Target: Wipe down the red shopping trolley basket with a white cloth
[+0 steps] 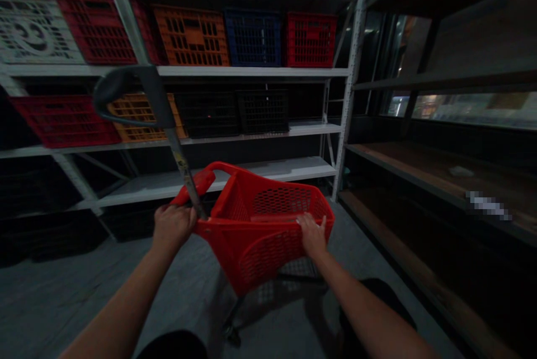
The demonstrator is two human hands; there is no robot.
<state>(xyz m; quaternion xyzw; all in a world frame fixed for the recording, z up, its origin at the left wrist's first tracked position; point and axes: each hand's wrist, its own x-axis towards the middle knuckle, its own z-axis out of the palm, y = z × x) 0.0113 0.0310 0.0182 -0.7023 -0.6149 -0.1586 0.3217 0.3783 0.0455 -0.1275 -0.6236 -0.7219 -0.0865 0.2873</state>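
A small red plastic shopping cart stands before me, its perforated basket turned to the right. My left hand is closed around the near end of the cart's red handle, at the basket's left corner. With fingers hooked over the near rim toward the right end, my right hand grips the basket. A metal pole with a dark looped grip slants up from beside my left hand. Its lower end is hidden behind the cart's rim. A black caster shows below.
White metal shelving runs behind the cart. It carries a white crate, an orange crate, a blue crate, a red crate and several others. Brown wooden shelves line the right side. Grey concrete floor lies underneath.
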